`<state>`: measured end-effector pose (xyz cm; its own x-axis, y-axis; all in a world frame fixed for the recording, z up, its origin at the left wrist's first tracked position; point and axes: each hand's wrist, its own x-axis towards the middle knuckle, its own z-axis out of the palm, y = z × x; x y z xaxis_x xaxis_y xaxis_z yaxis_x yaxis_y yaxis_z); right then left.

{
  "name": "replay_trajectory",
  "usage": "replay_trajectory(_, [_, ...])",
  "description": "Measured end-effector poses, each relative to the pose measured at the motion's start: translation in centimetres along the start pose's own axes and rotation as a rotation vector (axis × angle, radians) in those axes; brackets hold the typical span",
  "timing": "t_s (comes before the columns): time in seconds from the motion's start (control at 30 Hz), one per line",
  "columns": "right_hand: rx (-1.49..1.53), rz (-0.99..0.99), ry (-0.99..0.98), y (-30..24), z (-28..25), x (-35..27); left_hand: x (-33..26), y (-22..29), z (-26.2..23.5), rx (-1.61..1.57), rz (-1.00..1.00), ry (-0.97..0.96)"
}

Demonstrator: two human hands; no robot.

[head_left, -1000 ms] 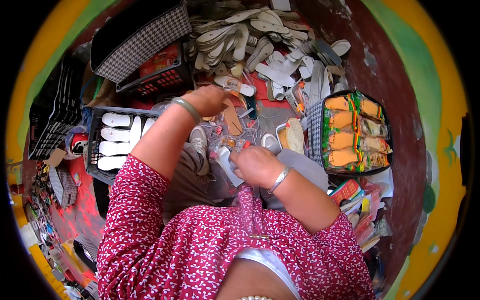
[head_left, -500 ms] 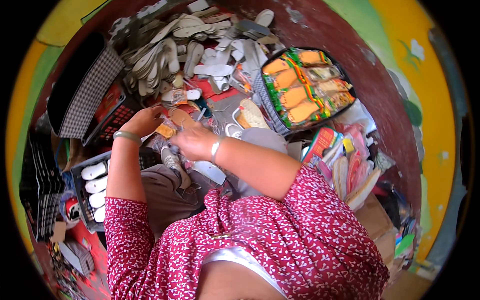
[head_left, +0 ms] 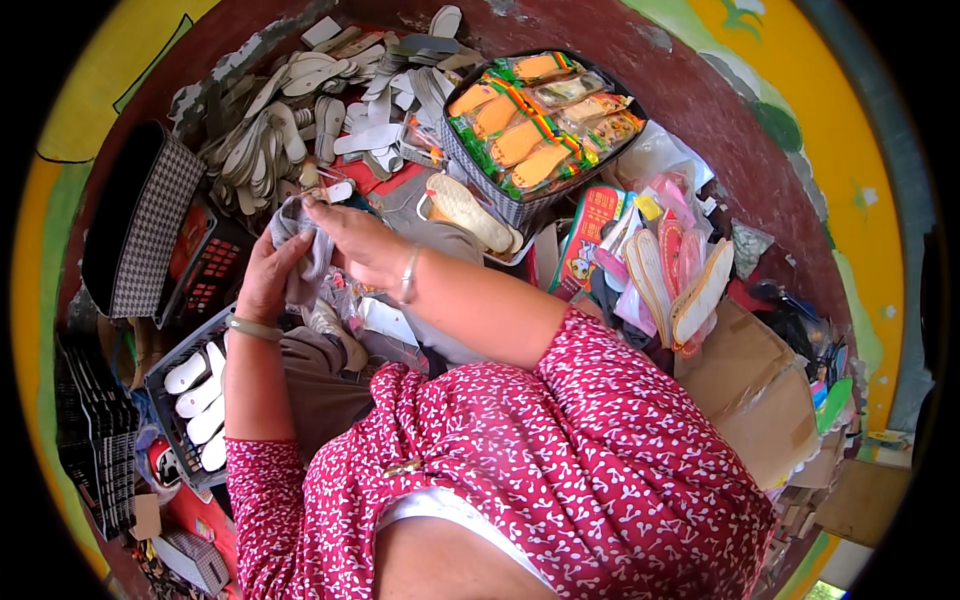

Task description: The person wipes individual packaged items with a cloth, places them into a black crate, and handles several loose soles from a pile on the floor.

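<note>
Closest to the camera is the person's red patterned sleeve (head_left: 560,450), with both forearms reaching forward over the lap. The left hand (head_left: 268,275) holds a grey cloth-like piece (head_left: 305,250) from below; its fingers are curled around this piece. The right hand (head_left: 365,245) comes from the other side, and its fingers are pressed together, pinching the top edge of the same grey piece. So the piece is between both hands, raised above the lap.

At the left side, lower, a dark crate (head_left: 185,400) contains white soles. A little farther, right of the hands, one beige insole (head_left: 470,212) lies in a small tray. Behind it a checked basket (head_left: 540,125) is full of orange insoles in clear packets. At the far side a big heap of grey soles (head_left: 300,120) lies near the wall.
</note>
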<state>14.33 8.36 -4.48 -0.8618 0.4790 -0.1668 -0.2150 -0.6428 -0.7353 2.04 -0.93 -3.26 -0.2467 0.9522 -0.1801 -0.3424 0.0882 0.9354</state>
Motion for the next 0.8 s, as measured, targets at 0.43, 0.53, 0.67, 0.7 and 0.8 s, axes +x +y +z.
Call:
replay_trajectory(0.43, [0.305, 0.137, 0.948, 4.9, -25.9, -2.2, -2.0, -1.1, -3.6, -0.487, 0.046, 0.5])
replay_trajectory(0.53, [0.54, 0.012, 1.006, 7.3, -31.8, 1.7, -1.9, -1.7, -3.6, -0.36, -0.015, 0.508])
replay_trajectory(0.67, [0.779, -0.165, 0.96, 9.9, -38.4, 4.1, -0.9, -0.3, -3.4, -0.369, -0.013, 0.464])
replay_trajectory(0.7, [0.788, -0.169, 1.022, 9.6, -39.3, 5.1, -0.6, -0.1, -3.5, -0.363, -0.016, 0.476])
replay_trajectory(0.8, [0.854, -0.329, 1.071, 9.6, -39.9, 6.6, 0.3, 0.7, -2.2, -0.317, -0.024, 0.561])
